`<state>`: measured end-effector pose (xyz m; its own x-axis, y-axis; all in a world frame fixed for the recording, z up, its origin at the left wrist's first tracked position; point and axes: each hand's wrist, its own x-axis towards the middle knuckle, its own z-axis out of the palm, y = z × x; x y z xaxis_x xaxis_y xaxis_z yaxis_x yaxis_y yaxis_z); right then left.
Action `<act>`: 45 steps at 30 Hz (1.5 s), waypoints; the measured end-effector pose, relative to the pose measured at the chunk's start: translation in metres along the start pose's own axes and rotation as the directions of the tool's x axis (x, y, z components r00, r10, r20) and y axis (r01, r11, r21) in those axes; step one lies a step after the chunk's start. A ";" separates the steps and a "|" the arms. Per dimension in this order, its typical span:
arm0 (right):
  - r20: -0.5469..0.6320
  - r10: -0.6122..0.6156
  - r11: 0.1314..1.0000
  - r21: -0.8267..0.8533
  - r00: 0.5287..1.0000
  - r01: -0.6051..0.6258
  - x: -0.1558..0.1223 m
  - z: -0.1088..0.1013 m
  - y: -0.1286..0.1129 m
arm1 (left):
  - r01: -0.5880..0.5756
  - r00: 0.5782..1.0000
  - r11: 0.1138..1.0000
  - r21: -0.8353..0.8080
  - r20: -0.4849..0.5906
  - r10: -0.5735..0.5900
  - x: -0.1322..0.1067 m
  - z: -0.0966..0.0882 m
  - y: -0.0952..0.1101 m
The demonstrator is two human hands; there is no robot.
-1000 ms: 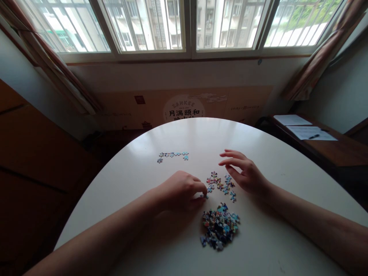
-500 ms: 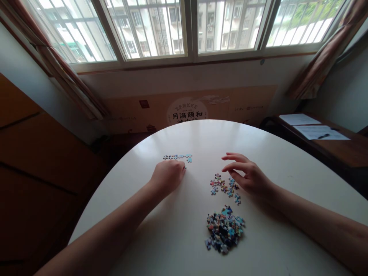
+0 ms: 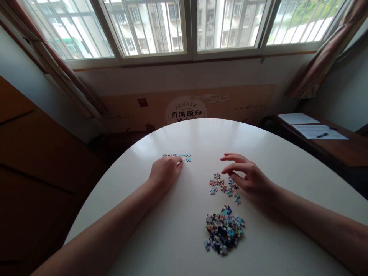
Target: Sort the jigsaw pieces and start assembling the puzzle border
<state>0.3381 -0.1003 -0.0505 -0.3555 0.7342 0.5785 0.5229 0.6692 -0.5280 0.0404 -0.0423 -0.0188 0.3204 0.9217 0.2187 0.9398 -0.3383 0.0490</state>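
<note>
My left hand (image 3: 165,172) lies on the round white table (image 3: 184,214), fingers curled together, its fingertips touching a short joined strip of blue puzzle pieces (image 3: 184,157). What the fingers pinch is hidden, likely a small piece. My right hand (image 3: 247,174) hovers with fingers spread and slightly bent just right of a loose scatter of puzzle pieces (image 3: 222,186). A heap of mixed puzzle pieces (image 3: 223,230) sits nearer to me, between both forearms.
A side desk (image 3: 330,147) at the right carries papers (image 3: 314,130) and a pen (image 3: 322,135). A cardboard panel (image 3: 186,109) with printed characters leans on the wall under the windows. Brown furniture (image 3: 40,165) stands close on the left.
My left hand left the scatter of pieces by the heap and moved up and left to the joined blue strip, fingers still pinched. My right hand stayed in place.
</note>
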 end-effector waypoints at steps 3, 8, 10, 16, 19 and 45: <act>-0.003 0.002 1.000 -0.005 1.000 -0.002 0.000 0.000 0.000 | 0.059 0.997 0.998 0.014 0.054 -0.060 0.002 -0.001 0.002; -0.007 0.001 1.000 -0.017 1.000 -0.001 0.000 0.000 0.001 | 0.046 0.998 0.999 0.025 0.043 -0.047 0.005 0.001 -0.001; -0.007 0.002 1.000 -0.018 1.000 -0.002 0.001 0.000 0.001 | 0.037 0.999 0.999 0.018 0.030 -0.038 0.005 0.002 -0.002; -0.008 -0.005 1.000 -0.022 1.000 0.005 0.001 0.000 0.002 | 0.012 1.000 1.000 0.001 -0.010 -0.012 0.004 0.004 -0.004; -0.010 -0.007 1.000 -0.024 1.000 0.007 0.000 0.001 0.003 | -0.002 0.999 1.000 0.003 -0.039 0.002 0.004 0.004 -0.004; -0.011 -0.002 1.000 0.002 1.000 0.002 0.001 -0.001 0.001 | 0.018 0.998 1.000 -0.012 -0.055 -0.018 0.005 0.005 -0.001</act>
<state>0.3389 -0.0989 -0.0498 -0.3481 0.7319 0.5858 0.5211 0.6705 -0.5280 0.0415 -0.0366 -0.0231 0.2960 0.9160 0.2708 0.9439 -0.3240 0.0642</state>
